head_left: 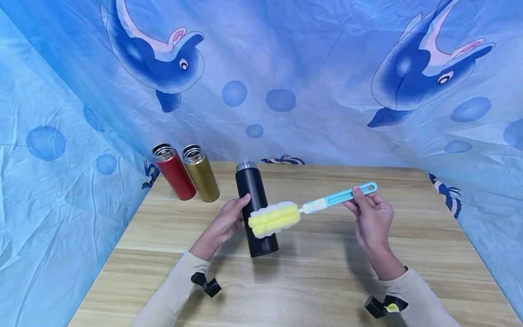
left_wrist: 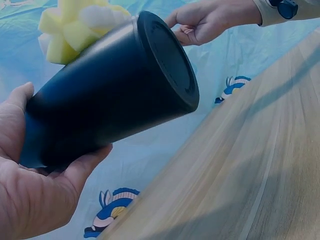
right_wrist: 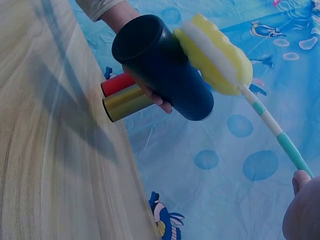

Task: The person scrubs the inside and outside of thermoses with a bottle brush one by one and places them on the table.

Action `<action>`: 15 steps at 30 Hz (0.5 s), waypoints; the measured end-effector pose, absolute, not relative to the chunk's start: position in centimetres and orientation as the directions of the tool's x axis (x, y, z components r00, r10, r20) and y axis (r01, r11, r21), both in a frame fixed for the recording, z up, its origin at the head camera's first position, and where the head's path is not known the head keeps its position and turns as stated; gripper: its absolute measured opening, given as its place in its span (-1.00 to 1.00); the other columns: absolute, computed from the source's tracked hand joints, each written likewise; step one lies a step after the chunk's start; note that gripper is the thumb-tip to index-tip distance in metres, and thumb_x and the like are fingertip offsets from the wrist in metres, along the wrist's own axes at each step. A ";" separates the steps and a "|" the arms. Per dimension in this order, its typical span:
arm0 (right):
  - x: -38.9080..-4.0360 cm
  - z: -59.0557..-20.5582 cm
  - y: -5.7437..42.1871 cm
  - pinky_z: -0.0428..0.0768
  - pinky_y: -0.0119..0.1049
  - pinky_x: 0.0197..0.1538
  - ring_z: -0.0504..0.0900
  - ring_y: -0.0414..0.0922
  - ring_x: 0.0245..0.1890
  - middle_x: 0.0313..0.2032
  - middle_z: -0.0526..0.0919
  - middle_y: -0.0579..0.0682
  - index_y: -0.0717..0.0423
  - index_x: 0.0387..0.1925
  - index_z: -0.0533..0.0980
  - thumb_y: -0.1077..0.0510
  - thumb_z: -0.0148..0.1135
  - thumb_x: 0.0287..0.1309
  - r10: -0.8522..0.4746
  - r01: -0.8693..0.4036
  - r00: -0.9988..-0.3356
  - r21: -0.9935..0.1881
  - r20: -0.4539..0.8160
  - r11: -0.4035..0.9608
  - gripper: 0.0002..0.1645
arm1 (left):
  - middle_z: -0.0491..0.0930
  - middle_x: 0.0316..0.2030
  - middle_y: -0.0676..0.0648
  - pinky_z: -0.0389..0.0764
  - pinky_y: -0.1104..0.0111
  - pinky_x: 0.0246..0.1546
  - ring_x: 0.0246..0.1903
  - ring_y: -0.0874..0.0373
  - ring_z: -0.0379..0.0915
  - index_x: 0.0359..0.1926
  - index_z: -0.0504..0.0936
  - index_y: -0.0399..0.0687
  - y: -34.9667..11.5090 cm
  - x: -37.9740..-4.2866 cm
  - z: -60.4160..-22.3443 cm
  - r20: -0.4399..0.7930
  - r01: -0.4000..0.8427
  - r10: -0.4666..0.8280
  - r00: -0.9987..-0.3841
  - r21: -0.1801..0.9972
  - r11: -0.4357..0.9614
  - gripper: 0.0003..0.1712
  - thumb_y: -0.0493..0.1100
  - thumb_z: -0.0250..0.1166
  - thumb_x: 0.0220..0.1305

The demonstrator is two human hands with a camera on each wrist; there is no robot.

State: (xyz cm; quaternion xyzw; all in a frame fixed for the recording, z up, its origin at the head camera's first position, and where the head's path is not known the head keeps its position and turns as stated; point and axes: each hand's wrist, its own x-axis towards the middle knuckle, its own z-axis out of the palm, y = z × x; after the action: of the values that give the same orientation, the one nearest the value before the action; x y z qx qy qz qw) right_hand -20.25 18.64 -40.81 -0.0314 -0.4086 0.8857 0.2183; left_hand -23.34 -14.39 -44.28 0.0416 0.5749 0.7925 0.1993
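My left hand point(head_left: 224, 222) grips a black thermos bottle point(head_left: 252, 190) round its body, lifted above the table and tilted, its lidless steel mouth toward the back. In the left wrist view the bottle's base point(left_wrist: 172, 60) faces the camera. My right hand point(head_left: 373, 218) pinches the blue end of a bottle brush point(head_left: 339, 197) between thumb and fingers. The brush's yellow and white sponge head point(head_left: 275, 219) overlaps the bottle's lower body in the head view. In the right wrist view the sponge head point(right_wrist: 215, 55) lies along the bottle's side, outside it.
A red thermos bottle point(head_left: 175, 177) and a gold one point(head_left: 202, 177) stand side by side at the table's back left, both without lids. The wood-grain table point(head_left: 318, 281) ends at a blue dolphin-print cloth point(head_left: 310, 131), which hangs behind and at both sides.
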 end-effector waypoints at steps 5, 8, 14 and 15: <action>-20.3 -41.0 18.7 0.72 -0.37 -0.33 0.77 -0.11 -0.51 -0.48 0.75 0.16 0.48 -0.32 0.54 0.42 0.38 0.18 0.424 -0.348 -0.900 -0.752 0.101 -0.560 -0.84 | 0.74 -0.24 -0.04 0.70 0.40 -0.25 -0.30 0.19 0.71 0.27 0.29 -0.50 -14.5 -23.2 -44.5 -0.140 -0.267 0.399 -0.906 0.922 -0.282 -0.40 -0.01 0.02 0.53; -20.3 -41.1 18.7 0.72 -0.36 -0.32 0.77 -0.11 -0.50 -0.47 0.75 0.15 0.49 -0.31 0.54 0.42 0.37 0.19 0.427 -0.335 -0.900 -0.762 0.085 -0.554 -0.84 | 0.73 -0.23 -0.03 0.70 0.40 -0.27 -0.29 0.19 0.69 0.21 0.35 -0.42 -14.5 -23.0 -44.5 -0.125 -0.267 0.411 -0.903 0.913 -0.309 -0.48 -0.05 0.02 0.47; -20.3 -41.1 18.8 0.72 -0.36 -0.32 0.78 -0.11 -0.49 -0.47 0.74 0.15 0.48 -0.31 0.53 0.42 0.37 0.20 0.431 -0.327 -0.900 -0.763 0.070 -0.558 -0.84 | 0.73 -0.26 0.00 0.67 0.42 -0.31 -0.34 0.21 0.65 -0.01 0.53 -0.16 -14.6 -22.7 -44.3 -0.088 -0.250 0.405 -0.910 0.896 -0.367 -0.72 -0.15 0.01 0.41; -20.3 -41.1 18.8 0.72 -0.36 -0.32 0.78 -0.11 -0.50 -0.48 0.74 0.15 0.49 -0.31 0.53 0.41 0.37 0.19 0.431 -0.325 -0.900 -0.761 0.067 -0.562 -0.84 | 0.73 -0.26 -0.01 0.68 0.42 -0.30 -0.34 0.22 0.66 -0.02 0.54 -0.15 -14.6 -22.6 -44.4 -0.073 -0.241 0.413 -0.908 0.896 -0.372 -0.74 -0.17 0.00 0.42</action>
State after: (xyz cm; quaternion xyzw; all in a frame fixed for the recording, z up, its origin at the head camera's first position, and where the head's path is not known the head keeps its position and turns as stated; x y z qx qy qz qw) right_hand -20.34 18.80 -41.09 -0.0632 -0.4161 0.8814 0.2144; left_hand -22.64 -14.62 -44.37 0.0819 0.5241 0.8242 0.1983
